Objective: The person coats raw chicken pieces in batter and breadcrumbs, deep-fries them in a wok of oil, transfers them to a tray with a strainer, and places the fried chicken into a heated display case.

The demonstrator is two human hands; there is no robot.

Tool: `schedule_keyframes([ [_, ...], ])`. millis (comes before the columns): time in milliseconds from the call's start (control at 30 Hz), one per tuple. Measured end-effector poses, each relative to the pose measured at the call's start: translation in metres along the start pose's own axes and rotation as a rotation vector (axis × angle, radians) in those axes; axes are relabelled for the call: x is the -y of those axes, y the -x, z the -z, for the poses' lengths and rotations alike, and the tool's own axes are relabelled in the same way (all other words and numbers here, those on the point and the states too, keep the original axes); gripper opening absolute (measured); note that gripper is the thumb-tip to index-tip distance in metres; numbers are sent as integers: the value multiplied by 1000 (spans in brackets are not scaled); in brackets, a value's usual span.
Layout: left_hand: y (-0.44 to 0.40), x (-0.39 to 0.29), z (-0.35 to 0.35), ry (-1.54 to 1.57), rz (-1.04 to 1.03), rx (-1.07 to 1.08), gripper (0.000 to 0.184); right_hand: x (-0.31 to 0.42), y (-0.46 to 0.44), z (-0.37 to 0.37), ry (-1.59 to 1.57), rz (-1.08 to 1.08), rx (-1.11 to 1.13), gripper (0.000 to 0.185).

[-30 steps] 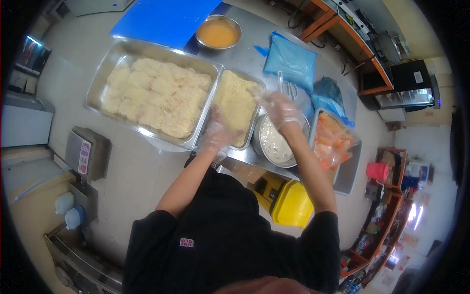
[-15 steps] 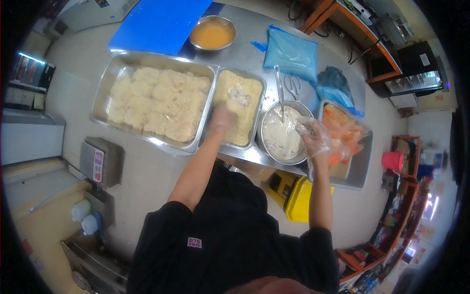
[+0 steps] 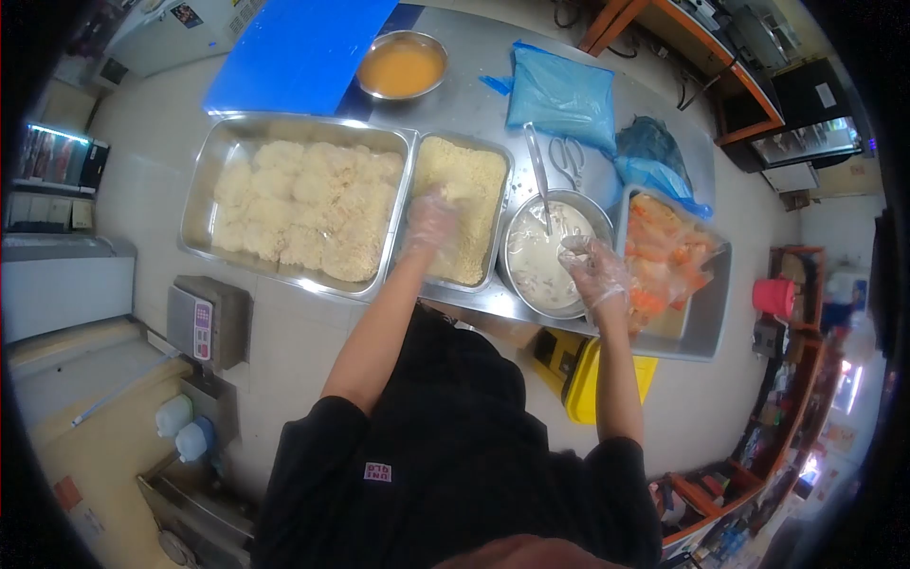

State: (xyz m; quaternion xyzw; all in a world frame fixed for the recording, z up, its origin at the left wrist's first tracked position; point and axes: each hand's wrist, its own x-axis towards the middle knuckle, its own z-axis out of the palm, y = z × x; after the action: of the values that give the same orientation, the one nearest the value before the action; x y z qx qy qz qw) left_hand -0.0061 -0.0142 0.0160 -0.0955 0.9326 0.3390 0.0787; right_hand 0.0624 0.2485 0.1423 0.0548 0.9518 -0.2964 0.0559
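Note:
My left hand [image 3: 431,226], in a clear plastic glove and blurred, is over the narrow metal tray [image 3: 509,163] of yellow crumbs; its fingers are smeared by motion. Gloved too, my right hand [image 3: 599,275] hangs over the right side of the metal bowl [image 3: 512,289] of white batter, its fingers bent together, smeared with batter; what they hold is too small to name. A metal spoon [image 3: 536,161] leans in the bowl. Left of the crumbs, a large metal tray [image 3: 194,209] holds rows of crumb-coated pieces [image 3: 308,204].
Behind are a blue board [image 3: 294,57], a bowl of orange liquid [image 3: 402,66], a blue bag [image 3: 559,95] and scissors [image 3: 569,161]. At right, a grey tub [image 3: 711,318] holds orange bagged food [image 3: 664,251]. A yellow bin [image 3: 607,384] stands below the table edge.
My right hand has moved from beside the crumb tray to the batter bowl. Pale pieces appeared on the crumbs and are now mostly out of sight. My left hand has shifted up over the crumbs.

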Motion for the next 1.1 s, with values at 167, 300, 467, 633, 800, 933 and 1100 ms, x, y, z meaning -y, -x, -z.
schedule_keyframes([
  [167, 40, 28, -15, -409, -127, 160, 51, -6, -2, -5, -43, -52, 21, 29],
  [300, 12, 63, -40, -106, -295, 168, 49, -14, -3, -11, -29, -27, 52, 29],
  [467, 16, -5, 2, -147, -182, -29, 67, -4, -2, -3, 15, -27, 41, 29],
  [633, 15, -6, -32, -399, -328, -89, 79, -20, -3, -4, -29, -1, 34, 29],
  [800, -16, -28, -12, -432, -518, 73, 75, -22, -2, -9, -15, -3, 39, 28],
  [933, -14, -27, -6, -439, -495, 172, 74, -19, 4, -2, -28, -41, 50, 27],
  [1100, -28, 18, -26, -847, -598, 17, 66, -34, 3, -1, -98, -56, 25, 27],
])
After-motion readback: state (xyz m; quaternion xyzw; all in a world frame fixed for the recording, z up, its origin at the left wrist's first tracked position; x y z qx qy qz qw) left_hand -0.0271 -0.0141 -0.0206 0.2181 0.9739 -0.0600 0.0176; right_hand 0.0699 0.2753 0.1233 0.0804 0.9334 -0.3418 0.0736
